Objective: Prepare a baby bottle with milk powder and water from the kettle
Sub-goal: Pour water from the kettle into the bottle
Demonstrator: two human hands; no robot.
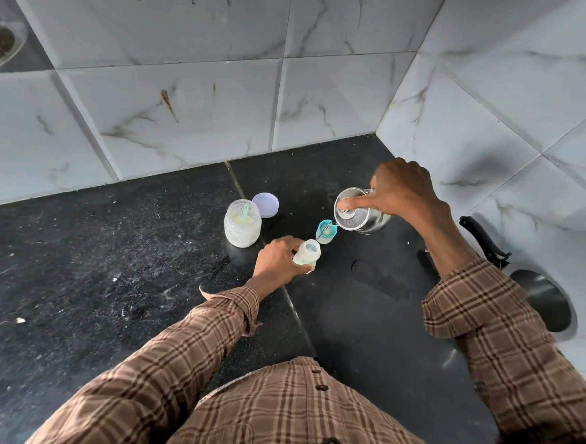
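Left hand curled round the open baby bottle standing on the dark desk. Right hand grips the tilted steel kettle, thumb on its lid, water streaming into the bottle. Behind: teal-ringed teat cap, powder jar, its lid.

Your tilted steel kettle streams water into the open, upright bottle; powder jar stands uncapped nearby.

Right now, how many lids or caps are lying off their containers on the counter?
2. A pale lilac jar lid lies behind the powder jar, and a teal bottle cap stands between the bottle and kettle. Others could be hidden.
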